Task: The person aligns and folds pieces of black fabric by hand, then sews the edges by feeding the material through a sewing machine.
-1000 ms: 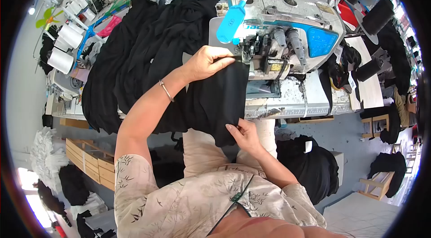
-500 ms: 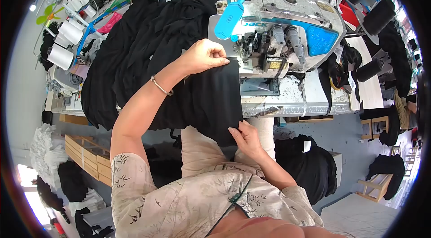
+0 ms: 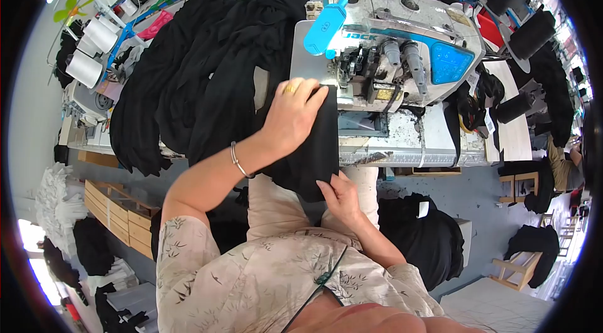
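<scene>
Black fabric [image 3: 323,138] hangs from the sewing machine's [image 3: 402,38] plate over the table's front edge, with a straight right edge. My left hand [image 3: 294,113], with a ring and bracelet, lies over its upper part just below the presser area, fingers bent and closed on the cloth; the thumb is hidden. Lower down, my right hand [image 3: 342,198] pinches the fabric's lower right edge between thumb and fingers. A blue lamp [image 3: 325,28] shines over the needle area.
A large heap of black cloth [image 3: 182,82] covers the table left of the machine. White thread cones [image 3: 85,68] stand far left, black cones [image 3: 532,33] at right. More black cloth [image 3: 421,239] lies below right. A person [image 3: 561,163] is at the far right.
My left hand has come down from the top edge and turned flatter over the fabric, its back now showing. A pale gap has appeared in the cloth beside it. My right hand keeps its pinch.
</scene>
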The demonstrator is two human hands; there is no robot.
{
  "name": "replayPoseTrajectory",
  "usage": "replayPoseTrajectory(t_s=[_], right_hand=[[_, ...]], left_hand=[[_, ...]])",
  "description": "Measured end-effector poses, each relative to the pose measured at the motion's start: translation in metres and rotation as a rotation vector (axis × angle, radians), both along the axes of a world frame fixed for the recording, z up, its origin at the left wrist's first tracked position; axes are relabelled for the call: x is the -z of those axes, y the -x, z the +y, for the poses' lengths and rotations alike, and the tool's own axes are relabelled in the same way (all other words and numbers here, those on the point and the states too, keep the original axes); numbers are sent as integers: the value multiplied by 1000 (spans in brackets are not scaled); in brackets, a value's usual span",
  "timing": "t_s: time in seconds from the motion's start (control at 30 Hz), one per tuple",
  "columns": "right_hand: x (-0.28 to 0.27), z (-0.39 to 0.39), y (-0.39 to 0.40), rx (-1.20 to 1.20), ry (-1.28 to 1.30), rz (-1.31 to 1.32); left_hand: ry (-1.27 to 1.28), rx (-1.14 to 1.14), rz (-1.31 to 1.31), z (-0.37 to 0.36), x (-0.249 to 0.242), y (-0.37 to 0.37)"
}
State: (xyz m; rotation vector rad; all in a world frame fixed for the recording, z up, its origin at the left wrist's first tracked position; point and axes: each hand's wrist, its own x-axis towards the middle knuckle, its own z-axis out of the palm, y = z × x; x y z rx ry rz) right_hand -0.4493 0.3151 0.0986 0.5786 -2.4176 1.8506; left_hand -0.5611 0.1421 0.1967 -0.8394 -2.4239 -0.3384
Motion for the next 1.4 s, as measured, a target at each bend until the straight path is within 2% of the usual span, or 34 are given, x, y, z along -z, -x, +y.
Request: replayPoseTrajectory(t_s=[0.03,0.17,0.3,0.4,0.5,0.6,0.63,0.8,0.9,0.93,0.97,1.0,1.03,1.1,1.17,1.27,1.37,1.4], right_hand=[[1,1,-4,15,8,10],[4,9,-2,30,-2,-11],[-11,17,14,-2,-14,-4],[-10,17,9,-8,118,-131],[-9,12,10,-5,247,-121],[1,9,20,-32,366,-291],[-8,7,27,-31,391,-315],[-32,-2,72,-64,614,-435],[-33,-7,84,-85,634,-441],[-34,-10,83,-86,625,-417],[-35,-11,80,-87,616,-394],[-35,-4,75,-35,295,-256],[-30,-1,70,-44,302,-267],[-12,4,53,-60,320,-304],[-10,4,46,-64,490,-428],[-30,-3,44,-62,789,-640],[-29,-6,55,-73,787,-571],[-26,-7,63,-68,703,-511]], left_hand=[[-62,-4,50,2,5,-5],[-140,58,-69,14,4,-10],[-155,45,-78,11,3,-1],[-163,74,-112,7,1,4],[-210,105,-191,4,-5,11],[-259,122,-256,-3,-7,32],[-256,150,-133,-5,-5,44],[-324,121,-226,-14,0,95],[-320,23,-151,-18,-7,120],[-213,111,155,-24,-11,130],[-116,52,320,-29,-9,130],[-48,81,305,-25,-15,110],[22,113,297,-18,-19,81],[-241,345,-135,-5,-19,32],[-245,343,-244,-3,-13,4],[-229,337,-226,-7,-6,11],[-223,332,-198,-10,-8,30],[-260,340,-232,-12,-8,40]])
